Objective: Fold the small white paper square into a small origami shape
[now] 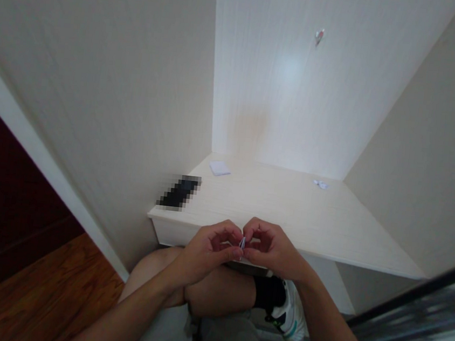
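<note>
Between my two hands is a small folded piece of white paper (pixel 242 242), standing on edge. My left hand (pixel 212 245) pinches it from the left with thumb and fingertips. On the other side, the thumb and fingers of my right hand (pixel 269 245) close on the same piece. Both hands are just over the front edge of a pale shelf (pixel 273 197), above my lap. The fingers cover most of the paper, so its full shape is hidden.
A flat stack of white paper (pixel 219 168) lies at the back left of the shelf. Small white paper-like pieces (pixel 321 184) are at the back right. A blurred-out dark object (pixel 179 192) rests near the left wall. A hook-like fitting (pixel 319 36) is on the back panel.
</note>
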Action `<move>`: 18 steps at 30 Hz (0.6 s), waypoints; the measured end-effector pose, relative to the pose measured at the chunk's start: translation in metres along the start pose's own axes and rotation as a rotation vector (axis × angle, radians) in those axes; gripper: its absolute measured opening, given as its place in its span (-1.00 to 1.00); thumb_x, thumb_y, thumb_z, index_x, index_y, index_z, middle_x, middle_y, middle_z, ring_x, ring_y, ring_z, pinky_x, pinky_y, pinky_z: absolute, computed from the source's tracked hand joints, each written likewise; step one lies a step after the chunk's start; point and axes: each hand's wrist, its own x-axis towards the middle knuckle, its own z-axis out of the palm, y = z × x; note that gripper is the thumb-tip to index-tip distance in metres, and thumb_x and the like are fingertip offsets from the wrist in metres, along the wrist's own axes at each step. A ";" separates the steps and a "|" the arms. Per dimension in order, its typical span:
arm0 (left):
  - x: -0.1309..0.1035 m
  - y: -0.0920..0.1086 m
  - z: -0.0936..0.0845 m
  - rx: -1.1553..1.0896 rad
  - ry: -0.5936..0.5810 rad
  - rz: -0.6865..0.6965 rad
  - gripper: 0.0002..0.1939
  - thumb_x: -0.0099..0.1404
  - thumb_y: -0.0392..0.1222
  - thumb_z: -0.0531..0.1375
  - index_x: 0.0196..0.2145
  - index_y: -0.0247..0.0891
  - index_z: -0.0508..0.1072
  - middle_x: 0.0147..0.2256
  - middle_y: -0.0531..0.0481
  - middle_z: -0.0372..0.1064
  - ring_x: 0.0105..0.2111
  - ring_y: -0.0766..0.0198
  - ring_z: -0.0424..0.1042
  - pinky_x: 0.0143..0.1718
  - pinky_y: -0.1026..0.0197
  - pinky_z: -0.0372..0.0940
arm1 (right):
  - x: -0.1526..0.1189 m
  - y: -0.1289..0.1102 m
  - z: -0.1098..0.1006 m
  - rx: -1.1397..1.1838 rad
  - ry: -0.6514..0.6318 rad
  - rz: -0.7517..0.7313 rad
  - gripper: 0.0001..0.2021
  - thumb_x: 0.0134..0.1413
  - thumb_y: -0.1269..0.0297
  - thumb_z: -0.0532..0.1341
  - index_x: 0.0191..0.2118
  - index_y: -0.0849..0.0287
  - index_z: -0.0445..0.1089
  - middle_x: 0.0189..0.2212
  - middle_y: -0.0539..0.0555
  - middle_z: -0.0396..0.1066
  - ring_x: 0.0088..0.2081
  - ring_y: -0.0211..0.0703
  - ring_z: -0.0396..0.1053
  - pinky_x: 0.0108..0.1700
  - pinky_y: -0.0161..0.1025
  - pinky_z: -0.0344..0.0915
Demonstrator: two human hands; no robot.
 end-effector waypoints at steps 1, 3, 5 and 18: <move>0.000 -0.001 -0.001 0.007 0.006 -0.005 -0.82 0.19 -0.27 0.37 -0.25 -0.29 0.49 -0.30 0.00 0.43 -0.26 0.27 0.44 -0.17 0.21 0.34 | 0.000 0.000 0.000 -0.039 0.008 -0.009 -0.75 0.00 0.28 0.40 -0.23 0.14 0.35 -0.32 0.00 0.41 -0.30 -0.24 0.39 -0.19 -0.22 0.40; 0.001 -0.003 -0.002 0.032 0.037 -0.002 -0.82 0.18 -0.26 0.38 -0.26 -0.30 0.51 -0.31 -0.01 0.46 -0.29 0.26 0.45 -0.21 0.22 0.35 | 0.001 0.000 0.000 -0.138 0.039 -0.045 -0.80 0.04 0.36 0.35 -0.20 0.15 0.38 -0.31 0.01 0.43 -0.29 -0.24 0.40 -0.22 -0.25 0.39; 0.003 -0.006 -0.003 0.074 0.098 0.019 -0.82 0.17 -0.24 0.38 -0.26 -0.31 0.53 -0.30 -0.04 0.49 -0.28 0.24 0.47 -0.21 0.21 0.37 | 0.001 -0.001 0.003 -0.249 0.093 -0.105 -0.77 0.04 0.42 0.30 -0.14 0.14 0.41 -0.28 0.02 0.44 -0.27 -0.22 0.42 -0.24 -0.26 0.39; 0.006 -0.007 0.018 0.357 0.299 0.205 -0.81 0.32 -0.20 0.26 -0.11 -0.22 0.55 -0.10 -0.11 0.47 -0.13 0.18 0.50 -0.15 0.18 0.47 | 0.001 0.011 0.027 -0.775 0.597 -0.373 -0.81 0.19 0.46 0.19 -0.14 0.13 0.49 -0.30 0.12 0.51 -0.27 -0.11 0.46 -0.17 -0.16 0.40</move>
